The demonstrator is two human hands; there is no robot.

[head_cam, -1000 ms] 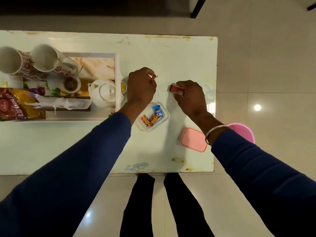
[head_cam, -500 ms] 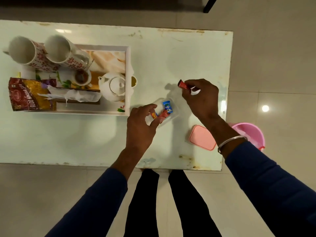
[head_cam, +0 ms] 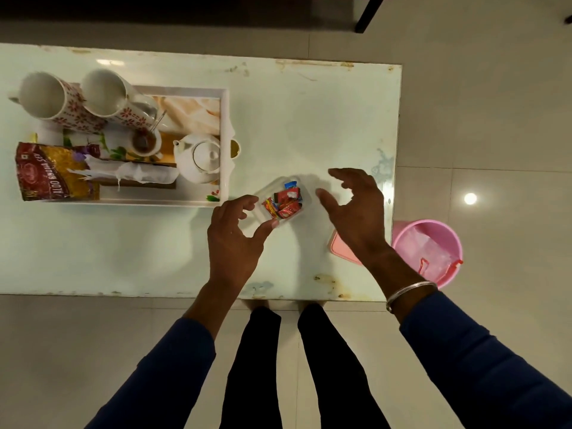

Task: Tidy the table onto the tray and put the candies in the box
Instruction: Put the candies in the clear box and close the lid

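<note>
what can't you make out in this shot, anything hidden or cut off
- Pink lid, head view: mostly hidden under the right hand and wrist.
- Left hand: whether its thumb touches the clear box is unclear.
- Candies: overlapping, so the count is unclear.
- Snack packet: partly covered by a tissue.
- Pink bucket: contents too blurred to name.

You stand on a glossy beige tiled floor (head_cam: 483, 119) with a ceiling-light reflection (head_cam: 470, 198); a worn pale-green table (head_cam: 309, 119), a pink bucket (head_cam: 428, 252) just beside it, a dark furniture leg (head_cam: 366, 15) beyond.
</note>
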